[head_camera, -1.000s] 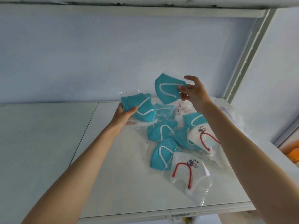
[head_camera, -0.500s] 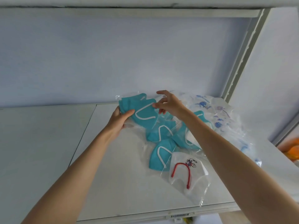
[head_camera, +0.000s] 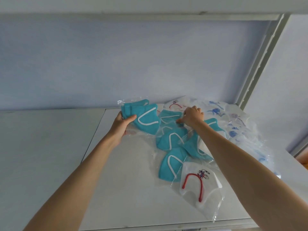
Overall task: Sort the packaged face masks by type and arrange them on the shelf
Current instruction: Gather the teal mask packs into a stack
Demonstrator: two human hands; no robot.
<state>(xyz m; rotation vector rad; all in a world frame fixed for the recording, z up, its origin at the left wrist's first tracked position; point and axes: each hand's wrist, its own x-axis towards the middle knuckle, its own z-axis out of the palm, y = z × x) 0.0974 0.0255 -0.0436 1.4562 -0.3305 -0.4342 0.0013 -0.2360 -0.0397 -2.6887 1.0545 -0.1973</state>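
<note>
left hand [head_camera: 122, 125] grips teal stack [head_camera: 141, 117]; right hand [head_camera: 193, 116] pinches teal mask [head_camera: 169, 116] | lift only one packet clear; add to your stack

The left hand [head_camera: 121, 126] is holding a stack of teal masks [head_camera: 141, 116] in clear wrappers, thumb lying on top, just above the white shelf [head_camera: 50, 147]. The right hand [head_camera: 193, 116] is reaching into the pile, its fingers curling down onto another teal mask [head_camera: 169, 116]. More teal masks [head_camera: 171, 140] are lying overlapped below it. A white mask with red loops [head_camera: 198, 182] is sitting nearest the front edge. Blue-printed masks [head_camera: 216, 111] are lying at the right, by the upright post [head_camera: 260, 64].
</note>
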